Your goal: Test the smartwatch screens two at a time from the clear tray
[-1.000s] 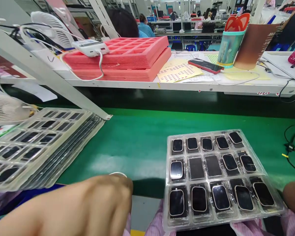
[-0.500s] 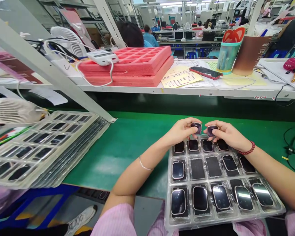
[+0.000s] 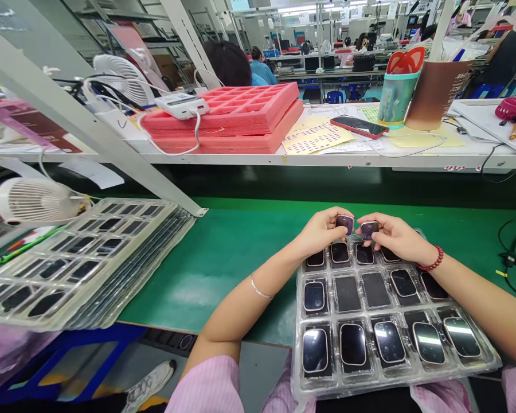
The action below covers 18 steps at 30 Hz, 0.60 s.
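Above the far edge of a clear plastic tray, my left hand pinches a smartwatch screen with a dark face and a pale rim. Close beside it, my right hand grips a second, similar watch screen, thumb on its face. The two screens are held apart, both tilted upright. Below, the tray holds rows of dark watch screens, such as one in the front row. Two pockets in the middle row, one a dark pocket, hold no screen. The tray's near side overhangs the bench edge.
Left on the green bench lies a stack of similar trays, with a white fan behind it. A slanted post rises to the shelf. On the shelf are red foam trays, a phone and cups.
The view has shifted slightly, so the bench items sit a little further right. Both hands keep hold of their screens, with the right one's screen turned slightly.
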Each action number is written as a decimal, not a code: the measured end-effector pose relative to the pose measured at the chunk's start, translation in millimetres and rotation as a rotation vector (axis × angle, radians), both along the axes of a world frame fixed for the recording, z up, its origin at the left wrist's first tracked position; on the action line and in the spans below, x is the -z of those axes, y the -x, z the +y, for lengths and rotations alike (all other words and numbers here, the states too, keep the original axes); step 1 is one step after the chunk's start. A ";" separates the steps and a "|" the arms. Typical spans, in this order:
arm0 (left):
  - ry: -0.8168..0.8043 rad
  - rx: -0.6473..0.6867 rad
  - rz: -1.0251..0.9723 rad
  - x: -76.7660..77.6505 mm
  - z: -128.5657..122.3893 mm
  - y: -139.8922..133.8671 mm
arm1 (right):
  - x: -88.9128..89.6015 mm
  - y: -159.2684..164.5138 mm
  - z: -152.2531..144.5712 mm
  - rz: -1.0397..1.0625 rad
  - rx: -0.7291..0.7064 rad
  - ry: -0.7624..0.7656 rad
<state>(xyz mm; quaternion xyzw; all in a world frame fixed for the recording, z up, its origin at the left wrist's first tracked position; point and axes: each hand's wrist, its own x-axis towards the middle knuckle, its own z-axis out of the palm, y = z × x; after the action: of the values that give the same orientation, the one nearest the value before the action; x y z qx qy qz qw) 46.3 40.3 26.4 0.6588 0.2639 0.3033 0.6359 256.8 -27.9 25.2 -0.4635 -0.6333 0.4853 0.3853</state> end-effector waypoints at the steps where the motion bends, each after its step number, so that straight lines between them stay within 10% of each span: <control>1: -0.005 -0.006 0.006 -0.1 -0.2 0.0 | 0.1 0.1 -0.1 0.001 0.002 0.002; 18: 0.072 -0.003 0.005 -1.2 1.6 0.8 | 0.8 -2.2 -1.2 0.138 0.065 0.016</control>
<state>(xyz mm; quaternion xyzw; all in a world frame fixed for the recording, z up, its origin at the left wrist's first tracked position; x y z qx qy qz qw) 45.6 41.8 27.6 0.6357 0.2773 0.2929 0.6582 259.0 -29.2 24.4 -0.4523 -0.5860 0.5083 0.4401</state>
